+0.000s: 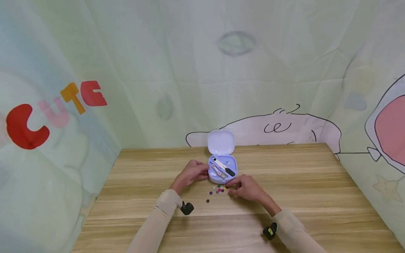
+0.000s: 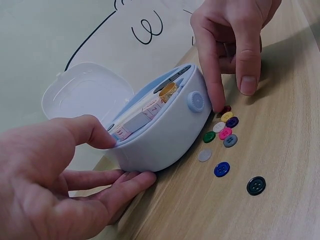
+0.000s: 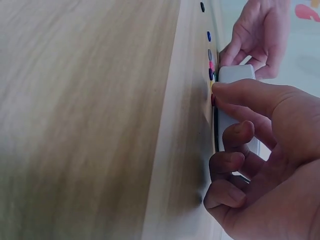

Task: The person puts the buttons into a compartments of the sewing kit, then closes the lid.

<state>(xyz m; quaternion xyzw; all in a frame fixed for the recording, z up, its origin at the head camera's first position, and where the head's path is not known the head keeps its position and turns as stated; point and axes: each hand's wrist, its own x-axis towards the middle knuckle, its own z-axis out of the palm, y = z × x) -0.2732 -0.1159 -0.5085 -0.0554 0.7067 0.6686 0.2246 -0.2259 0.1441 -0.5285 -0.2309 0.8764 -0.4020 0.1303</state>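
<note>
A pale blue-white box (image 2: 170, 145) stands with its lid (image 1: 221, 141) raised at the back. My left hand (image 1: 193, 172) grips its left side, thumb on the rim and fingers low against the wall. Inside lie a rolled numbered tape measure (image 2: 145, 119), a gold ring-shaped piece (image 2: 168, 91) and a white-and-black tool (image 1: 224, 166). My right hand (image 1: 245, 188) is at the front right corner. Its index fingertip touches a dark red button (image 2: 226, 108), partly hidden; the thumb is apart from it in the left wrist view. A yellow button (image 2: 227, 116) lies beside it.
Several loose buttons lie in front of the box, among them a green one (image 2: 209, 136), a blue one (image 2: 222, 169) and a black one (image 2: 256, 185) farthest out. The wooden table (image 1: 152, 165) meets a printed curtain (image 1: 142, 105) at its back edge.
</note>
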